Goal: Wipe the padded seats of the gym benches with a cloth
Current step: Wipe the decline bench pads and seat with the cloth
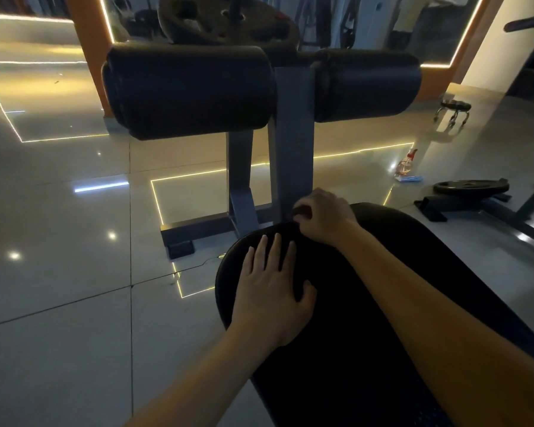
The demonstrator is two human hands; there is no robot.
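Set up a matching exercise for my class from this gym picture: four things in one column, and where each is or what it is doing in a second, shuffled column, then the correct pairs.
Column one:
1. left hand
2. right hand
3. weight plate
4. roller pads

Column two:
A. lying on the floor tiles at the right
B. mounted on the grey upright post beyond the seat
C. fingers curled at the far edge of the padded seat
D. spread flat, palm down, on the seat

Pairs: 1-D, 2-C, 3-A, 4-B
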